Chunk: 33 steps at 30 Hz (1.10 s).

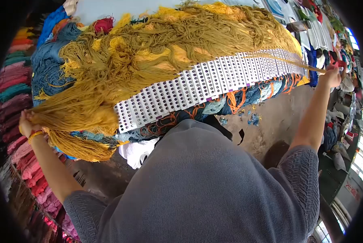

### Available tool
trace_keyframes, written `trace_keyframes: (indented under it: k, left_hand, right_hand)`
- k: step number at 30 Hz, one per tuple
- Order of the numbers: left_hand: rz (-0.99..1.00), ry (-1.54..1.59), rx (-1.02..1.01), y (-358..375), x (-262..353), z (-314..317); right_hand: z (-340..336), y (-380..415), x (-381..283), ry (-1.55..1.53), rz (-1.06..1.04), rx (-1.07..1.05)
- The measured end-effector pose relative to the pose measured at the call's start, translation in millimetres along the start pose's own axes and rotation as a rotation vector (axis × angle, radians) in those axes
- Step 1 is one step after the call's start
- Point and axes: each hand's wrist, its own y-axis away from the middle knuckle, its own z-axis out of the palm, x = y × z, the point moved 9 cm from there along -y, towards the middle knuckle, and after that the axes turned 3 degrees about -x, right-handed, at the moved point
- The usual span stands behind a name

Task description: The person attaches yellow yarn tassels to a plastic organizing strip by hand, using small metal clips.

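Note:
My left hand (26, 124), at the far left, is closed round the gathered end of a thick bundle of mustard-gold yarn (78, 107). Out at the far right, my right hand (332, 77) grips a thin strand of the same yarn (297, 63), drawn out taut over a row of white strips with punched holes (189, 87). A tangled heap of olive-gold yarn (181, 40) covers the surface behind the strips. Some loose gold yarn (84, 148) hangs over the edge below my left hand.
Blue yarn (47, 60) lies at the left end of the heap. Dark blue and orange yarn (234, 99) hangs beneath the strips. Pink and red skeins (31, 174) line the left side. A cluttered dark green table (329, 174) stands on the right.

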Motion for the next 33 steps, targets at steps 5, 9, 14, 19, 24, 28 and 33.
trace_keyframes:
  k: [5, 9, 14, 19, 24, 28, 33]
  left_hand:
    - [-0.17, -0.12, -0.302, 173.8, -74.6, 274.9]
    - [-0.715, 0.1, -0.69, 284.5, -254.4, 394.2]
    - [-0.832, 0.006, -0.758, 335.3, -336.1, 445.0]
    - [-0.787, -0.289, -0.671, 338.0, -346.1, 453.4]
    - [-0.565, -0.425, -0.603, 329.0, -349.2, 457.3]
    - [-0.515, -0.46, -0.629, 329.0, -348.8, 462.8]
    - [-0.621, -0.268, -0.617, 333.8, -339.0, 469.3]
  right_hand:
    - [109.4, 182.7, 6.8, 0.276, -0.272, -0.842]
    - [145.7, 401.1, 51.0, 0.335, 0.188, -1.291]
    - [163.0, 501.0, 41.2, 0.315, -0.152, -1.591]
    - [167.1, 514.2, 38.5, 0.33, -0.245, -1.673]
    - [165.7, 522.6, 31.1, 0.389, -0.447, -1.696]
    - [167.0, 525.8, 23.2, 0.546, -0.611, -1.736]
    - [168.7, 530.7, 21.2, 0.677, -0.627, -1.811]
